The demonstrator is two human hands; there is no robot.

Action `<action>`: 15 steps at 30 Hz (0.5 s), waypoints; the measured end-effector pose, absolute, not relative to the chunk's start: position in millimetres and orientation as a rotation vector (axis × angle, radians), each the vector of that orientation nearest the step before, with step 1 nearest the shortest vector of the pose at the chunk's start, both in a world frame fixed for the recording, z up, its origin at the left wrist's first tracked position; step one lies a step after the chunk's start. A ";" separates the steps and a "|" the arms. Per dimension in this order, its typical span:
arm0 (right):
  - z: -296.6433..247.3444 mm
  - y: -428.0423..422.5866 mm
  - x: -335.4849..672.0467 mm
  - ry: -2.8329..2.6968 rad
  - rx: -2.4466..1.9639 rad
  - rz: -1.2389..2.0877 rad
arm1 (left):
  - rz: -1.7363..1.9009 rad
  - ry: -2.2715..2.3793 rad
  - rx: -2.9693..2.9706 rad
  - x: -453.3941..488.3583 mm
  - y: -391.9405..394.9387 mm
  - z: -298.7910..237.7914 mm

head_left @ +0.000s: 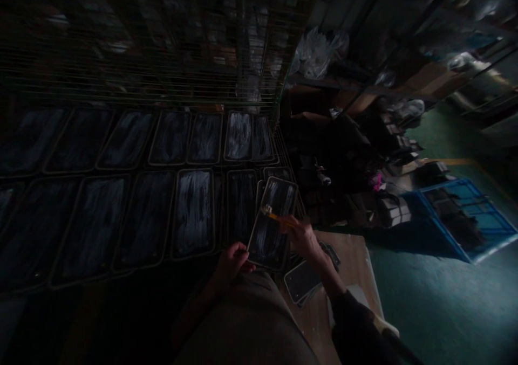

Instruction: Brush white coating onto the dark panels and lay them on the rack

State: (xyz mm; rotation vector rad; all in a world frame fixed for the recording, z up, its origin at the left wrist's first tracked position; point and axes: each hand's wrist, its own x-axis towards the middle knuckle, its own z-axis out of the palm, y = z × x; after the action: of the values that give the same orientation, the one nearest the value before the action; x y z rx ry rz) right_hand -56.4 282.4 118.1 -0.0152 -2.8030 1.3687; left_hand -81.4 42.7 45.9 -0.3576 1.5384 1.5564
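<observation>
My left hand (233, 260) pinches the lower left corner of a dark rectangular panel (273, 225) with rounded corners and a pale rim. Whitish streaks run along the panel's face. In my right hand (302, 237) is a brush (279, 219) with a yellow handle, its pale head touching the panel near the left edge. More dark panels (194, 211) of the same shape, streaked with white, lie in two rows to the left. Below my right forearm, a few unstreaked panels (303, 280) rest stacked on a wooden board.
A wire mesh rack (162, 84) rises behind the rows of panels. The wooden board (354, 254) lies at my right. Further right are dark stacked goods (348, 181), a blue-framed crate (465, 214) on the green floor, and shelves with plastic bags (315, 55). The scene is dim.
</observation>
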 end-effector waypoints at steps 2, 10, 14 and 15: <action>129.0 273.7 -33.2 -2.836 -0.026 1.521 | 1.566 1.537 -0.360 -80.1 42.4 43.5; 129.2 289.8 -24.5 -2.627 -0.348 1.927 | 1.560 1.561 -0.351 -80.3 42.3 43.4; 117.8 323.1 -59.1 -2.505 -0.456 1.492 | 1.523 1.592 -0.314 -81.9 42.6 46.9; 116.8 328.5 -67.2 -2.510 -0.448 1.396 | 1.520 1.589 -0.307 -81.6 42.4 46.3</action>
State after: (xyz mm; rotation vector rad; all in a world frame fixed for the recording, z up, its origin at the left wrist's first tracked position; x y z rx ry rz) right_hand -67.2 328.5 116.8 -0.4483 -2.5101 1.3963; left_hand -81.6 42.4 46.3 -0.3066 1.5894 1.5200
